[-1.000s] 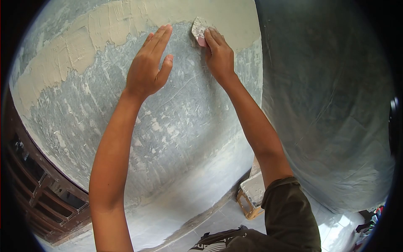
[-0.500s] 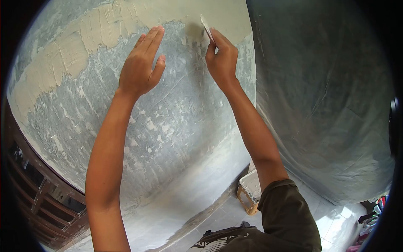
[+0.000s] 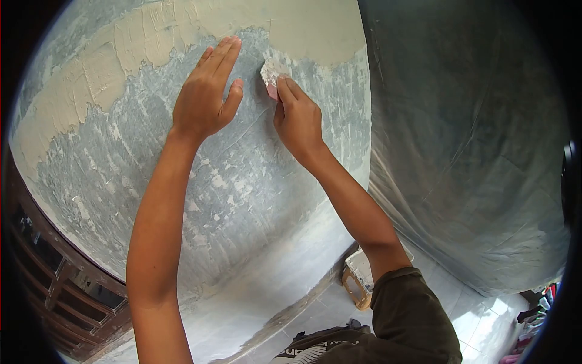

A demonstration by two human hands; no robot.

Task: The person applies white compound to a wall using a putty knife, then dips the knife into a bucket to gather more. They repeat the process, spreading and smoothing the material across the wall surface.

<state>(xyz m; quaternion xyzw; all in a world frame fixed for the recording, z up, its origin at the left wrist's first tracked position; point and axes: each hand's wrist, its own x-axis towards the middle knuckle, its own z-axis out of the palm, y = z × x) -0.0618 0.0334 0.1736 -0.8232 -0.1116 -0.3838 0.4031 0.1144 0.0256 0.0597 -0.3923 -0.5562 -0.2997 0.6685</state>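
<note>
My left hand [image 3: 206,100] lies with its fingers stretched out over the grey, patchy wall [image 3: 236,176], its fingertips near the lower edge of a beige putty band [image 3: 115,67]. In my right hand [image 3: 301,124] is a small putty scraper [image 3: 273,73], gripped between thumb and fingers. The scraper is flat, with a pinkish patch near the grip and whitish putty smeared on its face. It is over the bare grey wall, just below the smooth putty area [image 3: 315,30] at the upper right.
A dark translucent plastic sheet [image 3: 461,133] hangs along the right. Low beside my right arm, a putty-smeared container [image 3: 359,267] sits on a yellowish-brown stool [image 3: 357,294]. Brown wooden slatted panels [image 3: 66,285] stand at lower left. Pale floor tiles [image 3: 479,318] show below.
My right hand has moved down and left with the scraper, which has turned from edge-on to show its flat face. My left hand has stayed almost still.
</note>
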